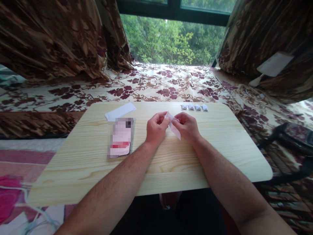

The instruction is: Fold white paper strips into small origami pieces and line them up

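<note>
A small strip of white paper (175, 130) is pinched between my two hands above the middle of the table. My left hand (157, 126) grips its left side with thumb and fingers, and my right hand (187, 125) grips the right side. One end of the paper sticks up between the hands and the other hangs down toward me; its folds are too small to make out. Just beyond my right hand stands a row of several small folded white paper pieces (195, 107). Flat white paper strips (120, 111) lie at the table's far left.
A phone (121, 137), partly pixelated, lies left of my left forearm on the pale wooden table (97, 178). Behind the table is a ledge with floral cloth (168, 81), below a window. A white lamp (275, 64) stands at right, near a dark chair (293, 137).
</note>
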`<state>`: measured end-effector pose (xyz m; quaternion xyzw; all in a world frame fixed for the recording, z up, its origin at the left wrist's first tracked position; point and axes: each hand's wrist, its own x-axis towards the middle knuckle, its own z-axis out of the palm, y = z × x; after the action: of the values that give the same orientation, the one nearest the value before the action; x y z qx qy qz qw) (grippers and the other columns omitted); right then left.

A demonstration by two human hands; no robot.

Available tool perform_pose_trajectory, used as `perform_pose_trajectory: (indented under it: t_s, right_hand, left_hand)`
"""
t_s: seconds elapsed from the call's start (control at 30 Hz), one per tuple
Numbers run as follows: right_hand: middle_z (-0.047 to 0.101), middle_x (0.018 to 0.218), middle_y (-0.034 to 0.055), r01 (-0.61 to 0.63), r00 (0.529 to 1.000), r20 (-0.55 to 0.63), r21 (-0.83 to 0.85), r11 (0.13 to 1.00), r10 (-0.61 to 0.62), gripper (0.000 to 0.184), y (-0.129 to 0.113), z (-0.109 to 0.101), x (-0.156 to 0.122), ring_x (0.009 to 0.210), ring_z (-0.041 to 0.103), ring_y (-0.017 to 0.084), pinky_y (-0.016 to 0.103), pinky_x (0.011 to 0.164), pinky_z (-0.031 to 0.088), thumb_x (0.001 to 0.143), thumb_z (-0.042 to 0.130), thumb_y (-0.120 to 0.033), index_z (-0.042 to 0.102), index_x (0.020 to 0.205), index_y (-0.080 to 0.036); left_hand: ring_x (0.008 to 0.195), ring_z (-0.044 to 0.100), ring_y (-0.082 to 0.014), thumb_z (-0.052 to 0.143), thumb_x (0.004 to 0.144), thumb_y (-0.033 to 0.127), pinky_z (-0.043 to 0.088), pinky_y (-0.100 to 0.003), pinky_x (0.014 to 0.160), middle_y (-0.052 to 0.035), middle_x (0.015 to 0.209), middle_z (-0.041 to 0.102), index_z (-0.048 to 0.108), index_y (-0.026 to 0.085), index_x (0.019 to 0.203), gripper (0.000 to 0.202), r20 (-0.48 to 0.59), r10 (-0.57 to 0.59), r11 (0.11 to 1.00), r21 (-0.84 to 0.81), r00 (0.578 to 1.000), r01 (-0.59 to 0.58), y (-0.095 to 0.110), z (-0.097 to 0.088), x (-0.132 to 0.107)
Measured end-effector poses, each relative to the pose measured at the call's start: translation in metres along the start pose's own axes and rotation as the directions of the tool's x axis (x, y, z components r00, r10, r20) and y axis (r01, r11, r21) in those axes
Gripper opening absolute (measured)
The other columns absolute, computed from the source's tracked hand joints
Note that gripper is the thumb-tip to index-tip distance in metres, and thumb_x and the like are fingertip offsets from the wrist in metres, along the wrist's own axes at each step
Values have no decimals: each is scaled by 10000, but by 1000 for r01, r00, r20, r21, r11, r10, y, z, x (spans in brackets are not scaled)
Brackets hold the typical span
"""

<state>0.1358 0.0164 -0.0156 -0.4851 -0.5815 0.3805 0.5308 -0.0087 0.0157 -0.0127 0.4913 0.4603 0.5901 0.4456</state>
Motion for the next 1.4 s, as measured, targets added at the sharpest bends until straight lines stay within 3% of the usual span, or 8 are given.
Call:
perform_pose_trajectory:
  t_s: [0.23,0.47,0.57,0.77,1.07,1.23,1.4]
  right_hand:
    - [679,699,-1,-37,999,16,173,984,34,239,-6,-9,7,598,576,135,260,555,421,729,784,-405,682,783,-195]
    - [726,700,14,-121,984,160,246,962,83,329,-8,-16,7,556,585,142,257,515,400,711,808,-480,713,835,-190]
    - [723,697,13,-99,986,156,257,961,60,332,-10,-19,8,568,588,139,255,526,408,719,813,-484,734,850,-189]
    - [743,768,30,-124,958,284,277,953,42,352,-9,-25,10,652,633,162,276,592,472,722,820,-457,767,946,-191]
    - [747,747,13,-65,986,167,238,969,26,160,-7,-25,10,659,598,137,264,600,423,732,756,-259,822,874,-224]
    - [772,810,19,-40,987,158,234,971,2,136,-9,-26,10,735,632,156,276,661,449,729,733,-229,823,831,-239]
    - [758,762,7,-25,986,168,235,972,-15,124,-8,-27,10,683,605,137,262,638,434,723,720,-194,814,796,-229]
  left_hand:
    - [649,663,-150,740,707,319,594,-296,619,-67,832,748,768,135,996,343,43,-112,979,-163,993,118,1,-2,4]
    - [540,620,-128,781,691,310,547,-256,518,-41,723,725,754,133,898,274,88,-81,991,-100,993,90,-1,-3,4]
    - [508,612,-123,787,686,302,531,-246,497,-33,685,711,732,130,867,255,73,-77,992,-96,994,84,0,-3,5]
    - [481,606,-119,795,688,326,517,-237,476,-10,639,685,703,134,857,272,24,-61,989,-130,998,63,-1,-3,6]
    - [502,619,-119,794,687,304,554,-240,512,-2,599,669,722,146,847,236,71,-65,989,-131,995,74,6,-7,6]
    - [528,631,-120,767,652,216,571,-246,546,-4,598,668,715,145,769,146,76,-85,983,-156,993,96,7,-8,8]
    - [576,665,-139,731,610,153,577,-255,573,-23,643,698,686,138,720,120,75,-127,967,-212,989,140,7,-8,9]
